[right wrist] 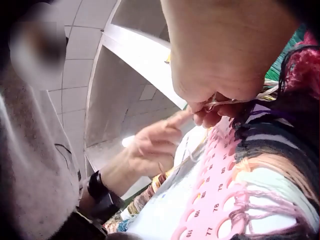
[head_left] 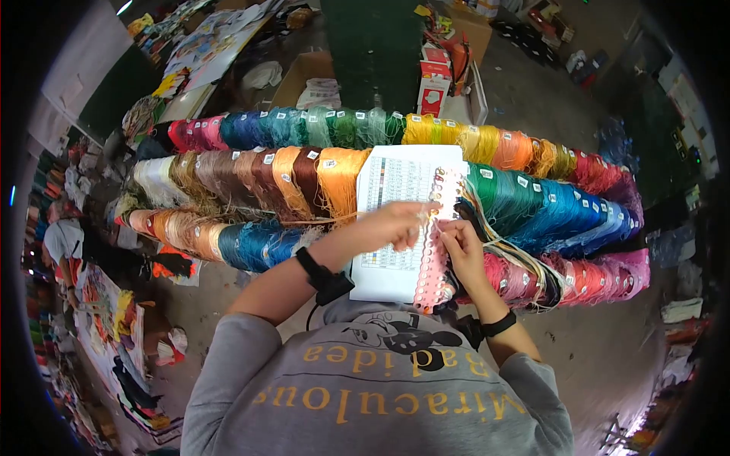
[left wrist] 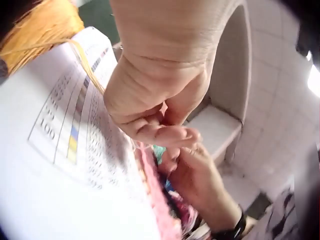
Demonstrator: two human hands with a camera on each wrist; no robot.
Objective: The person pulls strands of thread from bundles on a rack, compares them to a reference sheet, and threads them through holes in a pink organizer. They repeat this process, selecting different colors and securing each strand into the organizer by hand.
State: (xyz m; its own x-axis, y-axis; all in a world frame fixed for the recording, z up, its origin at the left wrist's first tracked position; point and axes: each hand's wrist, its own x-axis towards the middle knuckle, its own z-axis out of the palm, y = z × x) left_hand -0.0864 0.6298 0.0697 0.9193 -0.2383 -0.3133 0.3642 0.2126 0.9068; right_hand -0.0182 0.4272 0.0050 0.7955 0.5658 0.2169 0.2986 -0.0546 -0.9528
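My left hand [head_left: 395,224] is over a printed chart sheet [head_left: 384,270], its curled fingers meeting my right fingertips in the left wrist view. My right hand [head_left: 461,247] pinches a thin pale thread [right wrist: 212,105] above a pink card [head_left: 433,262]. Numbered holes run along this card, and skeins of thread hang from it, among them mauve loops [right wrist: 255,202] and a black bundle [right wrist: 265,145]. An orange-yellow thread [left wrist: 82,55] runs across the sheet and passes under my left hand. The left fingers are blurred; a strand hangs by them in the right wrist view.
Rows of labelled thread skeins hang around the sheet: orange [head_left: 342,178], green and blue [head_left: 544,209], pink [head_left: 578,277], and yellow [head_left: 426,129] behind. A red-and-white box [head_left: 433,87] stands beyond. Another person [head_left: 65,239] is at the left beside a covered table.
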